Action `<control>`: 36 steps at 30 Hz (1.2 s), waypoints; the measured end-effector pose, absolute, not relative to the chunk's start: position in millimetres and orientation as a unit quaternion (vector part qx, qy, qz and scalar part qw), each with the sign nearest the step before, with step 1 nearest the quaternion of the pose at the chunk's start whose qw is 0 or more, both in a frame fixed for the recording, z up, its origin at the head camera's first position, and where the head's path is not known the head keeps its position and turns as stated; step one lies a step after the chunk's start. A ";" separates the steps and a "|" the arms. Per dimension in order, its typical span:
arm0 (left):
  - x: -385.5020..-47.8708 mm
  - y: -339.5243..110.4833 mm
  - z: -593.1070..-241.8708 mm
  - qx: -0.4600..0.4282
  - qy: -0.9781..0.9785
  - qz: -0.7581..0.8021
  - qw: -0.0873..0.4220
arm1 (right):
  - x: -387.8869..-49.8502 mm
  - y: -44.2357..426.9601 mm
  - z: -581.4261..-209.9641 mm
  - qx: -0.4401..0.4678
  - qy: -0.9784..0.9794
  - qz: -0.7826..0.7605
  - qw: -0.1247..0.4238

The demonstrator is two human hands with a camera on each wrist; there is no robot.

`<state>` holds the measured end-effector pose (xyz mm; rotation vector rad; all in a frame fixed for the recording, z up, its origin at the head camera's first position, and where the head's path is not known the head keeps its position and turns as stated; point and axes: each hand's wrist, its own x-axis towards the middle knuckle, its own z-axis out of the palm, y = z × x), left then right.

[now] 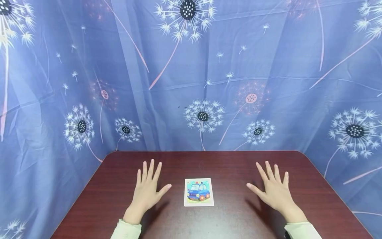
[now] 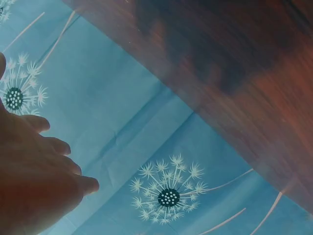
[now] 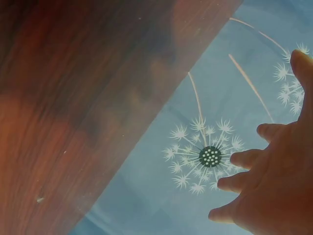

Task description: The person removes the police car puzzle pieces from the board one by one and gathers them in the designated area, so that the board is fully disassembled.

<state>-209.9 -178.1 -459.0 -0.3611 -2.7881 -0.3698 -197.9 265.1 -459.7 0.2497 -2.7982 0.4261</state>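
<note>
A square card (image 1: 199, 192) with a white border and a blue cartoon car on it lies on the dark red table, between the two hands. To its left, the left hand (image 1: 147, 192) is spread with straight fingers and holds nothing. The right hand (image 1: 275, 194), fingers also spread, is to the card's right and touches nothing on the table. Shadows fall below both hands. In the left wrist view the left hand (image 2: 39, 176) shows at the left edge; in the right wrist view the right hand (image 3: 274, 176) shows at the right edge.
The wooden table (image 1: 229, 166) has rounded far corners. Behind it and along both sides hangs a blue curtain (image 1: 167, 116) with white and pink dandelions. Pale sleeves (image 1: 126, 229) cover both wrists.
</note>
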 end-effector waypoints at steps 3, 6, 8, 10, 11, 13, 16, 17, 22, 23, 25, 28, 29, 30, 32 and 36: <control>-210.2 -174.6 -458.8 -0.131 -0.970 -0.141 0.149 | -198.3 262.5 -458.5 0.091 -0.972 0.153 0.152; -209.6 -170.7 -458.0 -0.135 -0.968 -0.154 0.147 | -198.2 260.1 -457.0 0.096 -0.971 0.158 0.152; -210.2 -168.4 -457.2 -0.138 -0.966 -0.160 0.149 | -198.9 258.4 -455.8 0.099 -0.970 0.160 0.155; -210.9 -166.1 -456.9 -0.145 -0.964 -0.161 0.156 | -199.5 256.7 -454.7 0.102 -0.969 0.162 0.156; -211.4 -165.0 -457.1 -0.148 -0.962 -0.163 0.160 | -199.8 255.7 -454.2 0.103 -0.969 0.162 0.157; -212.1 -162.9 -457.3 -0.158 -0.959 -0.164 0.171 | -201.5 253.7 -453.4 0.106 -0.968 0.162 0.162; -212.6 -159.5 -457.3 -0.171 -0.954 -0.165 0.181 | -204.3 249.9 -452.4 0.110 -0.965 0.165 0.170; -212.7 -158.3 -456.9 -0.175 -0.953 -0.167 0.181 | -205.5 248.4 -452.3 0.113 -0.964 0.165 0.175; -213.0 -151.8 -454.1 -0.191 -0.950 -0.171 0.181 | -210.8 240.7 -452.7 0.128 -0.957 0.175 0.195; -213.1 -150.5 -454.0 -0.194 -0.949 -0.171 0.180 | -211.6 239.1 -453.0 0.131 -0.955 0.178 0.198; -213.3 -147.7 -453.9 -0.199 -0.948 -0.172 0.181 | -213.1 235.6 -452.8 0.136 -0.952 0.185 0.203; -212.6 -143.4 -454.6 -0.205 -0.945 -0.178 0.184 | -214.9 229.6 -451.9 0.144 -0.948 0.192 0.209; -212.3 -142.0 -455.0 -0.206 -0.944 -0.180 0.183 | -215.3 227.4 -451.3 0.147 -0.947 0.194 0.212; -211.7 -140.4 -454.9 -0.208 -0.943 -0.183 0.183 | -215.5 225.1 -450.4 0.149 -0.945 0.195 0.215; -210.6 -136.7 -454.4 -0.210 -0.943 -0.188 0.177 | -216.5 221.1 -448.8 0.153 -0.943 0.198 0.219; -209.5 -129.1 -453.0 -0.221 -0.941 -0.191 0.170 | -219.1 213.6 -447.2 0.159 -0.939 0.208 0.223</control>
